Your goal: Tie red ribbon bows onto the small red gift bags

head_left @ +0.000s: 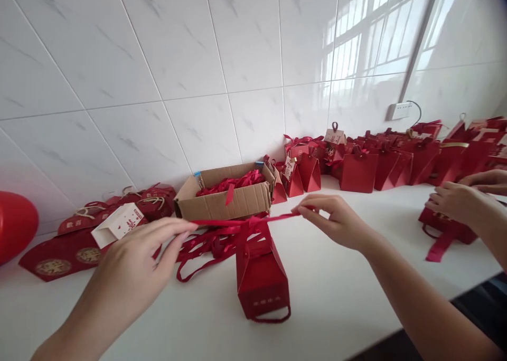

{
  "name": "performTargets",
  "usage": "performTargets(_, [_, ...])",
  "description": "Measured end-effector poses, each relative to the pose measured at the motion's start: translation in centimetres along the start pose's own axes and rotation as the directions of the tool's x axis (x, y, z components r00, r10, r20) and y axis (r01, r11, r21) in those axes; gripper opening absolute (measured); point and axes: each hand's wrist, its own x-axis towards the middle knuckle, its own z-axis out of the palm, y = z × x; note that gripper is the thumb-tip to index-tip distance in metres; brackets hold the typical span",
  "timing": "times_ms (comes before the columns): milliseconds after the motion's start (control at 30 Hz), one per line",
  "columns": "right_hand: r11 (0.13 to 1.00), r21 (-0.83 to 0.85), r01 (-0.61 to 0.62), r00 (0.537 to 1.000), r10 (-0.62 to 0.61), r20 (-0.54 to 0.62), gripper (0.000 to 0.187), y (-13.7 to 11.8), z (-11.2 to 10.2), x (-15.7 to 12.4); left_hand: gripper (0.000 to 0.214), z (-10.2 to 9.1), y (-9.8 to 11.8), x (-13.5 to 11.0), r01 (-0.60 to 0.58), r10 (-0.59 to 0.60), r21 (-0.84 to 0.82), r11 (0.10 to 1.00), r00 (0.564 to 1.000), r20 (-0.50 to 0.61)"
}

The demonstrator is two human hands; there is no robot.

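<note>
A small dark-red gift box (261, 282) lies on the white table, a cord handle loop at its near end. Red ribbon (253, 225) is crossed or knotted at the box's far end, with its two ends drawn out sideways. My left hand (146, 250) pinches the left ribbon end between thumb and fingers. On the other side, my right hand (332, 218) pinches the right end, and the ribbon looks taut between both. Loose red ribbons (209, 245) lie in a tangle just left of the box, partly behind my left hand.
Behind the box stands a cardboard carton (225, 208) holding red ribbon. Red gift boxes (358, 171) line the tiled wall to the right. Larger red boxes (59, 255) and a white box (119, 225) sit left. Another person's hands (463, 208) work on a red box (447, 226) at right.
</note>
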Motion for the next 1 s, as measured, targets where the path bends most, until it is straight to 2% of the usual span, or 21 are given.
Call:
performTargets(100, [0.981, -0.088, -0.176, 0.981, 0.182, 0.072, 0.035, 2.3, 0.0, -3.0, 0.016, -0.1, -2.9, -1.9, 0.233, -0.227, -0.023, 0.972, 0.962, 0.153])
performTargets(200, [0.948, -0.135, -0.289, 0.942, 0.307, 0.136, 0.036, 4.9, 0.2, -5.5, 0.015, 0.5, -5.8, -3.7, 0.346, -0.325, -0.036, 0.938, 0.909, 0.261])
performTargets(367, [0.918, -0.137, -0.371, 0.891, 0.394, 0.225, 0.039, 7.9, 1.2, -8.6, 0.017, 3.0, -9.3, -6.2, 0.390, -0.341, -0.029, 0.920, 0.837, 0.429])
performTargets(500, [0.897, -0.164, -0.410, 0.874, 0.438, 0.211, 0.042, 8.9, 1.8, -9.6, 0.021, 4.8, -10.3, -7.2, 0.370, -0.278, -0.060, 0.927, 0.787, 0.551])
performTargets(600, [0.897, -0.221, -0.382, 0.906, 0.410, 0.101, 0.040, 8.4, 1.9, -9.3, 0.021, 5.0, -9.4, -6.9, 0.331, -0.250, -0.071, 0.941, 0.822, 0.513])
performTargets(700, [0.912, -0.226, -0.343, 0.937, 0.349, -0.016, 0.047, 6.4, 2.4, -7.7, 0.026, 4.8, -6.6, -6.3, 0.337, -0.240, -0.174, 0.925, 0.875, 0.420])
performTargets(767, [0.946, -0.138, -0.294, 0.953, 0.301, 0.035, 0.045, 4.6, 3.0, -6.1, 0.031, 4.9, -3.9, -5.9, 0.343, -0.201, -0.311, 0.886, 0.890, 0.410])
performTargets(867, [0.986, 0.012, -0.164, 0.974, 0.160, 0.162, 0.040, 2.1, 4.5, -3.6, 0.033, 6.0, -0.4, -5.4, 0.422, -0.174, -0.490, 0.763, 0.864, 0.473])
performTargets(933, [0.994, 0.104, -0.014, 0.971, -0.012, 0.238, 0.042, 1.2, 5.7, -2.1, 0.035, 7.1, 0.9, -5.1, 0.446, -0.171, -0.564, 0.696, 0.864, 0.473])
performTargets(1000, [0.976, 0.186, 0.112, 0.945, -0.163, 0.284, 0.051, 0.8, 6.8, -1.1, 0.036, 8.3, 1.3, -4.8, 0.457, -0.192, -0.601, 0.655, 0.871, 0.453])
